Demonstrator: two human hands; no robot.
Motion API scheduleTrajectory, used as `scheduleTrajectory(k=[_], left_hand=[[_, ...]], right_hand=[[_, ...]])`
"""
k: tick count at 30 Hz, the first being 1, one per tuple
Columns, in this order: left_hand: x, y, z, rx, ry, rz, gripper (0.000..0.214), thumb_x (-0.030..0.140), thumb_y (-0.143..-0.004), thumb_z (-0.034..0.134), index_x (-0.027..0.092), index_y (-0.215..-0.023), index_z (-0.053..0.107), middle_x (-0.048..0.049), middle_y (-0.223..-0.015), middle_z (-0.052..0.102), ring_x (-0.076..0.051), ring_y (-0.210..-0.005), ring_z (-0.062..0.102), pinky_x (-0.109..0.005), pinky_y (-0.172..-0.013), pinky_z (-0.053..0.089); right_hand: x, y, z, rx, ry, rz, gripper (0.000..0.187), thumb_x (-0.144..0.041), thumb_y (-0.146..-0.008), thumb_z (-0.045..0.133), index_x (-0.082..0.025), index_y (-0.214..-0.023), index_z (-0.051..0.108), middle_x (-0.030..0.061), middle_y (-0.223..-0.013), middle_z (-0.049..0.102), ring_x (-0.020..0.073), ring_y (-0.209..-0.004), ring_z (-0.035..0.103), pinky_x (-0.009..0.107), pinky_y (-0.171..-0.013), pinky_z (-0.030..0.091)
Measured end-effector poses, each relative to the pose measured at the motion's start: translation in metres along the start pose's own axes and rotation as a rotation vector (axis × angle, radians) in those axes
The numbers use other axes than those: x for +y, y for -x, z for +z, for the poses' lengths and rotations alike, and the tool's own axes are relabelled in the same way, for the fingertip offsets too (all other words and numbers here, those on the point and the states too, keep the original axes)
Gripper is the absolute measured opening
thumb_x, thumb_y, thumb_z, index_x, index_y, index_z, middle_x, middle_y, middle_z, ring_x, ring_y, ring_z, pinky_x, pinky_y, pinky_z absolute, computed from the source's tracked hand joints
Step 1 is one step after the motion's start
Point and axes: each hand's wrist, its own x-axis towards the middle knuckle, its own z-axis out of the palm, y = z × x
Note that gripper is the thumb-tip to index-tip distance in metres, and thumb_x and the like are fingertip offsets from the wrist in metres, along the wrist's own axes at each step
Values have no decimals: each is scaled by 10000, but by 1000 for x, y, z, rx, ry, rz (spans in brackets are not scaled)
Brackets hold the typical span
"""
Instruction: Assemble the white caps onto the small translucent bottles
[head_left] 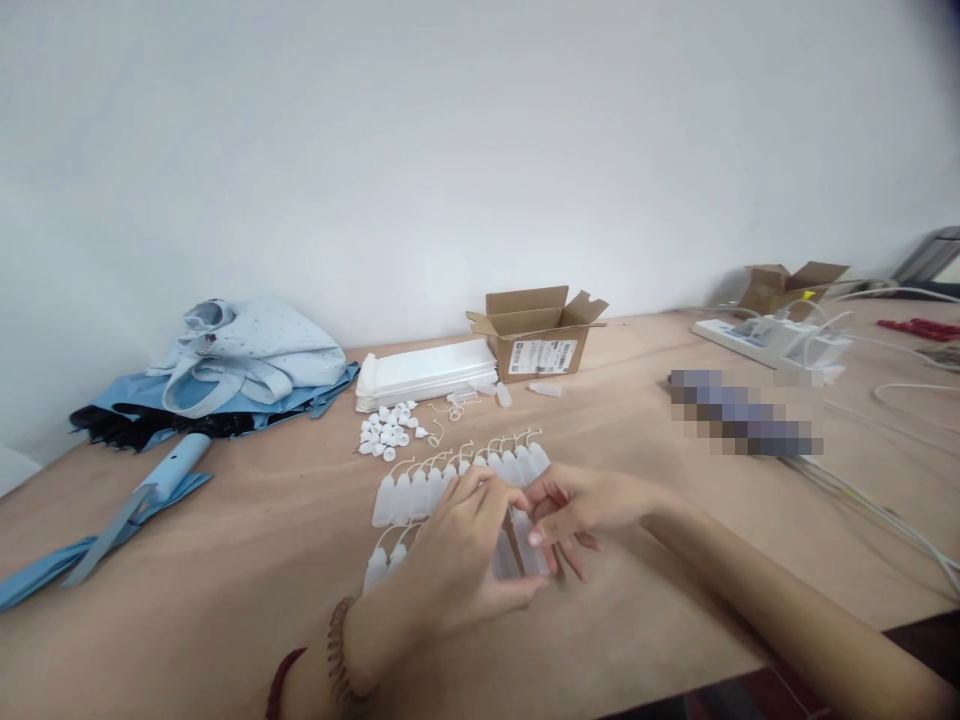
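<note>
Two rows of small translucent plastic bottles (409,500) with white caps and thin cords lie on the table. Across the nearer row reaches my left hand (469,545), thumb and fingers spread apart around the bottles at its right end. My right hand (570,510) is at that same end. Its thumb touches the side of the last bottle (529,548), and its other fingers are spread beyond it. Part of the nearer row is hidden under my left hand. Behind the rows is a heap of loose white caps (390,430).
An open cardboard box (544,345) stands by a stack of white flat packs (427,372), with a few loose bottles (545,389) in front. To the left lie a blue umbrella (176,465) and a pale cloth bag (259,350). A power strip (772,342) with cables is at right.
</note>
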Motion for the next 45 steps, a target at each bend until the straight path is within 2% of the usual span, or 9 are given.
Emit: scheduleTrajectory(k=[8,18,24,32,45], left_hand=[[0,2,1,-103,-17,-37,377,215,-634,753,196,-922,511,-53,-972,571,-255,-963,484,-404,-844,445],[-1,2,2,-181,-4,-1,348,247,-640,744,200,-899,517,-44,-974,574,-245,-961,471,-391,-844,427],[0,2,1,-162,-24,-17,301,211,-671,714,194,-903,521,-45,-979,580,-243,-976,464,-392,-865,421],[0,2,0,-158,-91,-43,249,239,-698,684,195,-888,528,-57,-971,575,-265,-964,463,-430,-845,414],[-4,3,0,-154,-143,-15,326,311,-672,726,198,-900,524,-60,-944,567,-267,-935,472,-422,-823,427]], right_hand=[[-1,2,-1,7,73,156,248,-365,-796,623,-127,-733,589,-10,-604,641,63,-394,574,133,-306,285],[6,-2,-4,-37,44,185,300,-411,-771,656,-129,-717,566,-26,-563,632,63,-366,561,140,-290,255],[7,-5,-4,-56,54,184,298,-408,-776,645,-131,-702,563,-22,-571,638,63,-370,563,138,-288,259],[8,-6,-2,20,26,125,265,-376,-779,646,-125,-726,578,-25,-566,635,60,-371,566,131,-301,284],[10,-8,-3,8,27,136,296,-414,-768,649,-126,-735,592,-16,-565,640,66,-375,563,135,-310,323]])
